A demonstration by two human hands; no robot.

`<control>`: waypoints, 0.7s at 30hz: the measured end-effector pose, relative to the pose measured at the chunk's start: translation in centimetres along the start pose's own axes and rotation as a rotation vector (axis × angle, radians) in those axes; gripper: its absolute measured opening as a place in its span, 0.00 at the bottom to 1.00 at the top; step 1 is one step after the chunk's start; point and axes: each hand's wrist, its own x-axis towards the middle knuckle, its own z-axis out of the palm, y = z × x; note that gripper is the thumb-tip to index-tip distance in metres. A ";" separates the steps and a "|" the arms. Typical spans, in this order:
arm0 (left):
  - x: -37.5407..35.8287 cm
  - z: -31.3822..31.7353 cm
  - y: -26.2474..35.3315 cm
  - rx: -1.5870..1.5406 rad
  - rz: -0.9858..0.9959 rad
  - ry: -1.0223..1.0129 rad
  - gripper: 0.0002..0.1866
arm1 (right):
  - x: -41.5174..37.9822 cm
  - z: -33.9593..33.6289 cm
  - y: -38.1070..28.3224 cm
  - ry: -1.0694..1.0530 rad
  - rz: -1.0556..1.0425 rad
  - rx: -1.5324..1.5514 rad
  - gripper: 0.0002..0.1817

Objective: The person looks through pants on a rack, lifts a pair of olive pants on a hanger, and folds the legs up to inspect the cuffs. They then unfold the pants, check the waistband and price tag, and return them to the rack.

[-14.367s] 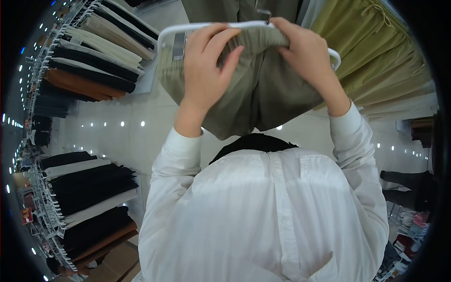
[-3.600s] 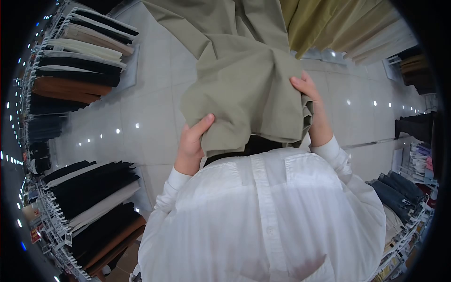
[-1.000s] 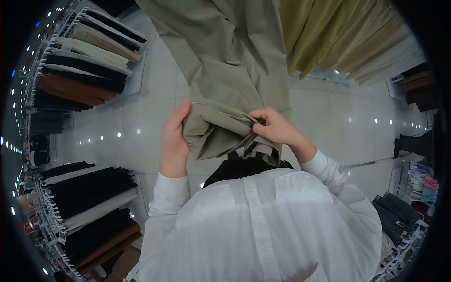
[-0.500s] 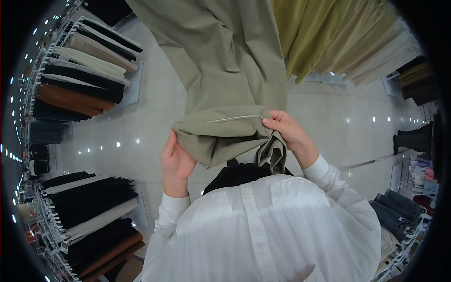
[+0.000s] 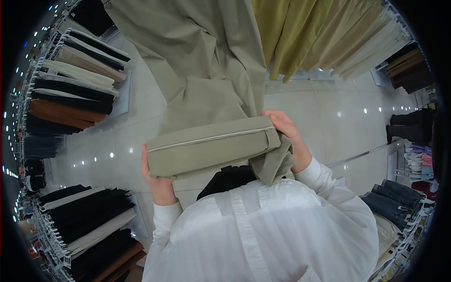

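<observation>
Pale olive-green trousers hang down from the top of the view, and their lower end lies between my hands. There the leg's hem is turned up, with a pale line of stitching running across the fold. My left hand grips the left end of this fold, fingers partly hidden behind the cloth. At the right end my right hand is closed on the fold, beside a loose bunched piece of the same cloth that hangs lower. Both white shirt sleeves show at my wrists.
Mustard and beige trousers hang at the upper right. Racks of dark, white and brown garments stand on the left, more dark garments below. Folded jeans are at lower right. A person's dark-clad legs show far right.
The hem end has been drawn out wider and flatter, so more of the stitched line shows. My left hand has moved left and down. The whole scene shifts slightly left.
</observation>
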 end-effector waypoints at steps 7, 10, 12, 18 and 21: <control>-0.5 1.5 -0.3 0.103 0.018 0.072 0.19 | 0.1 0.4 -0.2 0.162 0.011 -0.002 0.12; -1.3 1.1 -0.9 0.602 0.393 0.331 0.13 | -0.1 0.6 -0.6 0.189 -0.010 0.025 0.12; -1.4 1.7 -0.4 0.375 0.191 -0.060 0.04 | -0.5 0.5 -0.8 0.202 -0.032 0.045 0.12; -1.0 3.7 -2.3 0.436 0.118 -0.061 0.12 | -1.6 1.9 -2.3 0.454 -0.184 -0.292 0.14; -0.3 4.1 -3.0 0.501 0.113 -0.102 0.13 | -2.1 0.4 -2.9 0.243 -0.245 -0.087 0.17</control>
